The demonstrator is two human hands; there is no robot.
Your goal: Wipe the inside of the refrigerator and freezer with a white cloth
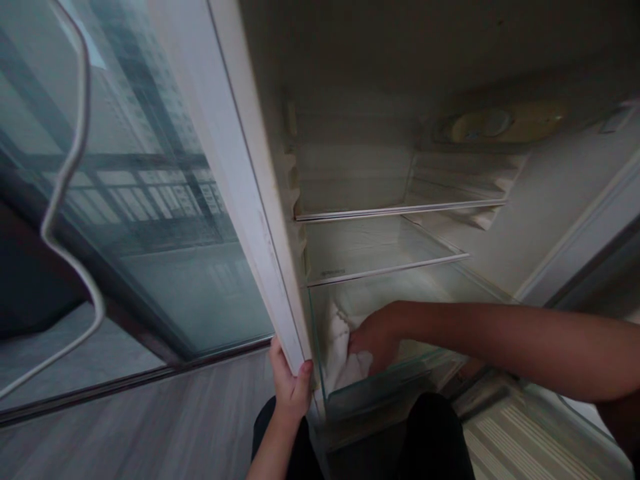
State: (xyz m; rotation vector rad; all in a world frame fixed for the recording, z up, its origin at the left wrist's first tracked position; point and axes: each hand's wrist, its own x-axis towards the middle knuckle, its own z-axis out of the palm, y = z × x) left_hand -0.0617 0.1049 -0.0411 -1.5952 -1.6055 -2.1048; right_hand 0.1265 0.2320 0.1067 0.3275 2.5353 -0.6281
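My left hand (291, 387) grips the front edge of the white refrigerator (265, 240) near its lower left side, thumb on the inner face and fingers around the outside. In my right hand (383, 337) is a white cloth (337, 343), bunched and pressed against the lower left inside of the compartment. That arm reaches in from the right, above the bottom glass shelf (390, 380). My fingertips are partly hidden by the cloth. Two more glass shelves, a middle shelf (390, 268) and an upper shelf (400, 211), sit above my right hand.
A yellowed control housing (495, 125) is on the right inner wall. To the left stand a sliding glass door (165, 200) and a hanging white cable (75, 160). My knees (435, 433) are close to the refrigerator's base. A striped surface (515, 440) lies at lower right.
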